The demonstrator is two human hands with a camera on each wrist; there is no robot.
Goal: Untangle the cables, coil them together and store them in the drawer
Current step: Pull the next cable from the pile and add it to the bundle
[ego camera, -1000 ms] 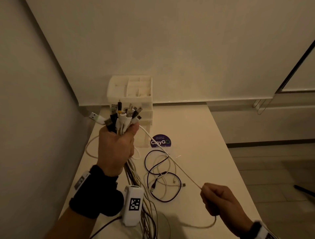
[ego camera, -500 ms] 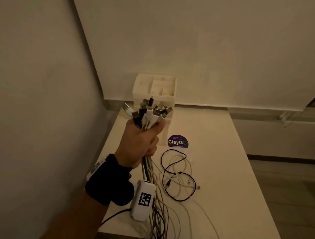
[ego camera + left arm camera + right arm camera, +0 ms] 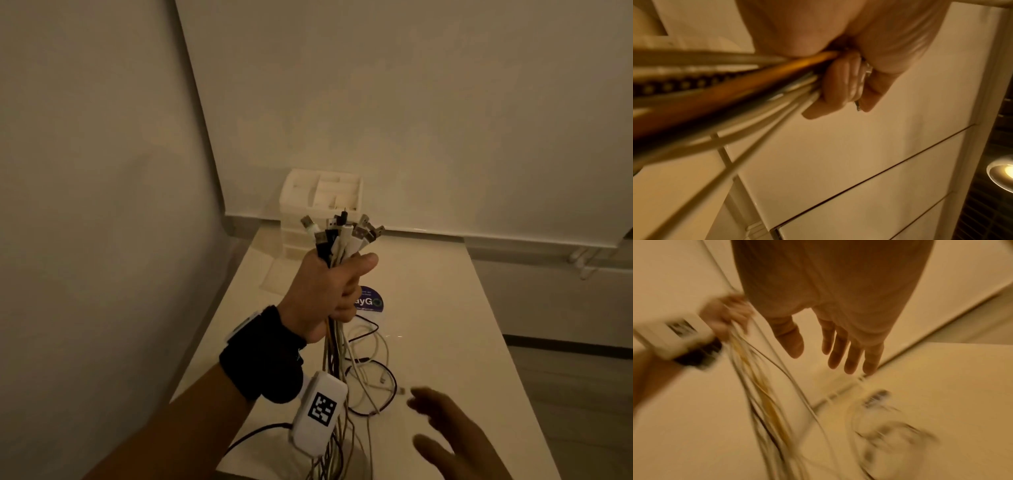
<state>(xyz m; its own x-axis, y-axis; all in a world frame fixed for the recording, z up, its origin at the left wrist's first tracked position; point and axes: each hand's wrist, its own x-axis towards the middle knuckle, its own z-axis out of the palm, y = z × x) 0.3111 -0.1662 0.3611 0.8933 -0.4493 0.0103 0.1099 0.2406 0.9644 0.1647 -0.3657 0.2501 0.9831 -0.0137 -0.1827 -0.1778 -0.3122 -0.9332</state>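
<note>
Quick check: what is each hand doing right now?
Left hand: closed around the cable bundle, plugs sticking up above the fist.
Right hand: open, fingers spread, holding nothing, over the table.

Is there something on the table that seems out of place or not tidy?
Yes. A loose tangle of black and white cables lies on the table, apart from the cable bundle gripped in the left hand.
</note>
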